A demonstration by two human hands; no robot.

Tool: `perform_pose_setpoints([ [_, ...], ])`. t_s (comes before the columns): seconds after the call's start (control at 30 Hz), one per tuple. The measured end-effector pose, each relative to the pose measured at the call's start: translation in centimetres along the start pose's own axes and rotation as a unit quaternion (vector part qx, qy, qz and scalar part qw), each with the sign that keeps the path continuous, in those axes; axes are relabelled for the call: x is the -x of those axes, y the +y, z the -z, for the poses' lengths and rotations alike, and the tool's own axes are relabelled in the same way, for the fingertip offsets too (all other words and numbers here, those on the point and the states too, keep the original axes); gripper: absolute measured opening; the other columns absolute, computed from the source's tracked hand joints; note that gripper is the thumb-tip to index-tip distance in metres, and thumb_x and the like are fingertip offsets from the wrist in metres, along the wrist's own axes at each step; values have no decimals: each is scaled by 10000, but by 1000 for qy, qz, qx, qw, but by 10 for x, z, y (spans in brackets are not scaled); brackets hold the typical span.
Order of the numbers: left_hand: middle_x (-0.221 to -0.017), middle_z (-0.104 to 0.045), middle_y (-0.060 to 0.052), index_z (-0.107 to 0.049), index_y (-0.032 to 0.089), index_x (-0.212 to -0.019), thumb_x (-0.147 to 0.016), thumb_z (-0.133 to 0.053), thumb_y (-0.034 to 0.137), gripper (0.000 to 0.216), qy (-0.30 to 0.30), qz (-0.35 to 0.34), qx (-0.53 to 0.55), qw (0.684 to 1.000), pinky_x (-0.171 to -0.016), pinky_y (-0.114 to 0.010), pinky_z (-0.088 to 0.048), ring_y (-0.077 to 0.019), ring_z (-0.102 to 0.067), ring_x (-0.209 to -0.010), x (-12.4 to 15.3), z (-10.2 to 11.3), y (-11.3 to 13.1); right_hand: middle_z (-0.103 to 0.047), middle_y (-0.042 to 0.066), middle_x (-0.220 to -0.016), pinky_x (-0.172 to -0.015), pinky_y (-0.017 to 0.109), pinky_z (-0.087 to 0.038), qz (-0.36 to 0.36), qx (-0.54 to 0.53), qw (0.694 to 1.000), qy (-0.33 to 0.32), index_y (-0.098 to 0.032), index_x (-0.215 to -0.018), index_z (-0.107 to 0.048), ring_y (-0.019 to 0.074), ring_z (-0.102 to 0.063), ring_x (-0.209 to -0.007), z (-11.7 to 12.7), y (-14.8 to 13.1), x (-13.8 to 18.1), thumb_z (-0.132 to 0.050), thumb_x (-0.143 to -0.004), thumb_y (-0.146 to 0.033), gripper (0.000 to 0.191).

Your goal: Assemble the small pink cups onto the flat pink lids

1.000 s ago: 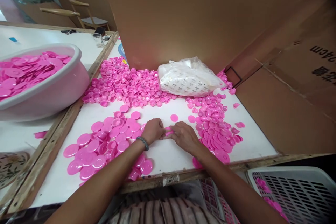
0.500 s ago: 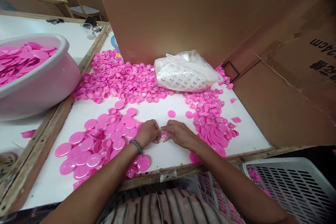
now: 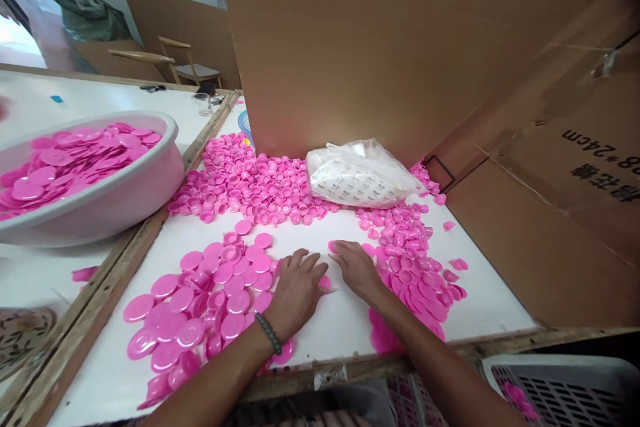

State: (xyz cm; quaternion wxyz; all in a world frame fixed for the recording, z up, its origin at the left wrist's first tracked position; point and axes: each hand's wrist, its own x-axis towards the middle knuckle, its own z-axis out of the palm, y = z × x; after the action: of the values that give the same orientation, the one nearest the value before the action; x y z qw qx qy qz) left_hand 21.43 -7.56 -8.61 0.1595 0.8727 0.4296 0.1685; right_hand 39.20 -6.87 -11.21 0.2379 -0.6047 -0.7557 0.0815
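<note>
My left hand, with a bead bracelet at the wrist, is low over the white table. Its thumb and index finger close around a small pink plastic piece, partly hidden by the fingers; the other fingers are spread. To its right, my right hand reaches forward with fingers stretched out. Their tips touch a flat pink disc, which they partly cover. Pink discs and shallow cups lie loosely beside my left hand. An overlapping heap of pink discs is beside my right forearm.
A bank of small pink cups lies at the back beside a white plastic bag. Cardboard walls rise behind and right. A basin of pink discs stands left, past a wooden edge. A grey basket is below right.
My hands have parted: the right has let go of the small piece and moved forward to the disc, while the left stays on the piece. The head view has tilted up and left.
</note>
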Motion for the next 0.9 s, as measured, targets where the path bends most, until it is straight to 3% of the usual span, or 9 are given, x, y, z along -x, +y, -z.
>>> perform_pose_setpoints([
  [0.1, -997, -610, -49, -587, 212, -916, -827, -490, 249, 136, -7, 2, -4, 1000, -877, -436, -299, -275, -398, -1116, 3, -1, -9, -625, 43, -776, -706, 302, -439, 47, 26, 998, -40, -182, -841, -637, 165, -546, -768, -2, -6, -26, -439, -875, -191, 201],
  [0.23, -829, -615, -57, -585, 175, -771, -814, -443, 160, 148, 26, 55, -36, 997, -911, -453, -260, -251, -453, -1026, 7, 7, -22, -598, 65, -849, -657, 272, -416, 55, 67, 996, -23, -170, -900, -616, 176, -525, -825, -12, -17, -71, -426, -880, -185, 191],
  [0.4, -845, -621, -38, -578, 180, -784, -778, -523, 188, 56, 45, 64, -43, 996, -942, -447, -235, -236, -465, -998, 1, 15, -20, -561, 71, -888, -583, 259, -383, 46, 124, 988, -82, -162, -892, -573, 175, -514, -775, -30, -20, -99, -464, -858, -184, 116],
  [0.53, -876, -632, -45, -574, 182, -876, -743, -616, 330, 203, 46, 62, -30, 997, -931, -454, -245, -244, -471, -984, -17, 6, -19, -537, 57, -872, -585, 258, -397, 21, 94, 991, -90, -165, -1037, -531, 158, -506, -713, -29, -12, -81, -483, -844, -199, 202],
  [0.67, -861, -640, -60, -574, 180, -892, -697, -674, 306, 253, 40, 76, -37, 996, -915, -463, -250, -252, -481, -976, -32, -11, -26, -488, 50, -914, -596, 244, -424, 28, 7, 997, -65, -188, -1177, -489, 127, -502, -689, -18, 0, -47, -442, -859, -202, 321],
  [0.8, -881, -644, -66, -580, 194, -906, -726, -647, 243, 199, 59, 65, -46, 995, -940, -469, -216, -244, -475, -1007, -33, -20, -30, -439, 54, -932, -559, 226, -428, -1, -62, 998, -4, -194, -1176, -493, 104, -484, -655, -14, -1, -16, -386, -884, -225, 313],
  [0.9, -874, -644, -68, -583, 196, -910, -746, -623, 235, 173, 60, 59, -44, 996, -947, -463, -212, -237, -476, -1014, -29, -19, -29, -434, 51, -918, -547, 228, -418, 11, -48, 999, -18, -190, -1087, -520, 119, -480, -682, -10, -7, -2, -407, -858, -195, 256],
])
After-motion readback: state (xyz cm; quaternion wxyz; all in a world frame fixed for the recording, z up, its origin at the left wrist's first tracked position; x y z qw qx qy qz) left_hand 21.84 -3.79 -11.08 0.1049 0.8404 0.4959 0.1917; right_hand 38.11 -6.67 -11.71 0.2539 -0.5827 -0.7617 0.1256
